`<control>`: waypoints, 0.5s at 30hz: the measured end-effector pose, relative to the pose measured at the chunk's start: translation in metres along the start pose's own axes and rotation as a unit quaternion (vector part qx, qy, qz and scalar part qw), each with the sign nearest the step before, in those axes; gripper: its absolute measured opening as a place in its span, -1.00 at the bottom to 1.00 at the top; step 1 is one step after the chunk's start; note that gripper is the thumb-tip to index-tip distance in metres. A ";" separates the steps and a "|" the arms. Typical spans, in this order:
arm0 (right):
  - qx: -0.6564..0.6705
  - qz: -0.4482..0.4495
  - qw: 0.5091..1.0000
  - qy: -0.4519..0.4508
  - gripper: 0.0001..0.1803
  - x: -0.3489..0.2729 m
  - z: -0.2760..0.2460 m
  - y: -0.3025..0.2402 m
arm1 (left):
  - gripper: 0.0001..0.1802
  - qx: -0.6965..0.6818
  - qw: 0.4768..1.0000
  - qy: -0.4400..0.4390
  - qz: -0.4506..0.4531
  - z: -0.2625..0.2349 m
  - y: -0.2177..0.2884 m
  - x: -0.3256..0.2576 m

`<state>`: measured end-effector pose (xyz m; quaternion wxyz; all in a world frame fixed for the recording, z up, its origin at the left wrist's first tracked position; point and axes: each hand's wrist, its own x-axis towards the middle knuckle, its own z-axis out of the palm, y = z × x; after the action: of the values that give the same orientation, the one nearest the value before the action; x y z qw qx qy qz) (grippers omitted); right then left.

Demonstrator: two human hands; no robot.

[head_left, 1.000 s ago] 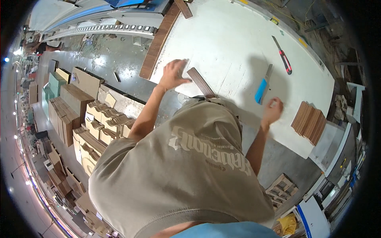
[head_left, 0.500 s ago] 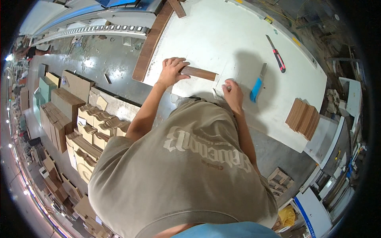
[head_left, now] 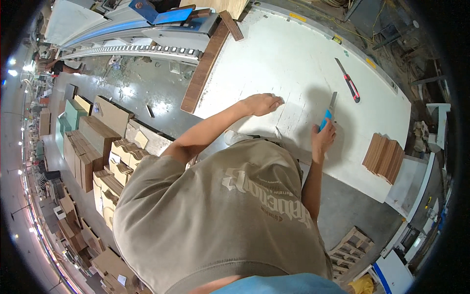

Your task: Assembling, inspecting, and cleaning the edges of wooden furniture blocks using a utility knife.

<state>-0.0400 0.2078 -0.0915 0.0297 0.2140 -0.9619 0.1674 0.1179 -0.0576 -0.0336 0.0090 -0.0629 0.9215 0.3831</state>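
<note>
My left hand (head_left: pixel 264 104) is over the white worktop (head_left: pixel 289 59) with its fingers curled in. What it holds, if anything, is hidden beneath it. To its right, my right hand (head_left: pixel 323 139) has its fingers closed around the lower end of a blue-handled utility knife (head_left: pixel 325 118), whose blade points away from me. A second utility knife (head_left: pixel 350 87), red and black with its blade out, lies farther right on the worktop. Near the right end sits a stack of brown wood strips (head_left: pixel 383 156).
A brown board (head_left: pixel 205 73) runs along the worktop's left edge, with a short brown strip (head_left: pixel 231 25) across its far end. A long metal level (head_left: pixel 352 46) lies along the far edge. Stacked panels (head_left: pixel 85 149) stand on the floor to the left; a wooden pallet (head_left: pixel 353 247) is at lower right.
My right hand has moved right onto the blue-handled knife. My left hand has also shifted right, its fingers now curled. The brown strip that was under it no longer shows.
</note>
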 end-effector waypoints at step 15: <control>0.025 0.016 1.000 -0.010 -0.47 0.013 0.011 0.002 | -0.59 0.564 0.704 -0.418 -0.108 0.035 0.001 0.085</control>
<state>-0.0527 0.2008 -0.1008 0.0123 0.2007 -0.9610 0.1896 0.0325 -0.0408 -0.0630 0.4685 0.0215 0.8540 -0.2252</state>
